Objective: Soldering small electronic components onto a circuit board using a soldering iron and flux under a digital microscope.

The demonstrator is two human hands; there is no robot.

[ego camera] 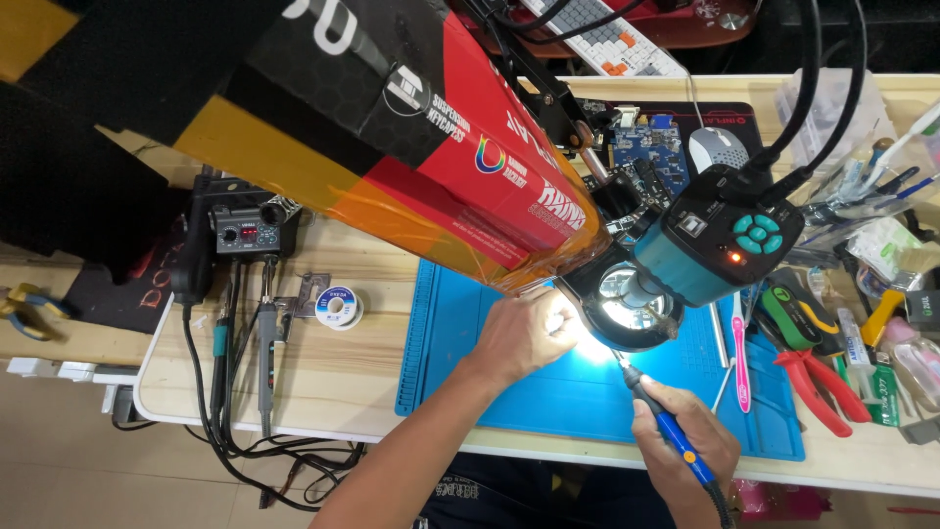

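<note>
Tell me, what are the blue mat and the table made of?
The blue mat looks like soft silicone or rubber: matte, even blue, with moulded edges and little trays along its left side. The table looks like pale wood or a wood-look board, as faint grain lines show; I cannot tell which. The right hand holds a blue-handled tool over the mat.

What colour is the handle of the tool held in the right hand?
Blue, with small orange buttons, on the tool in the right hand; the head view shows it.
</note>
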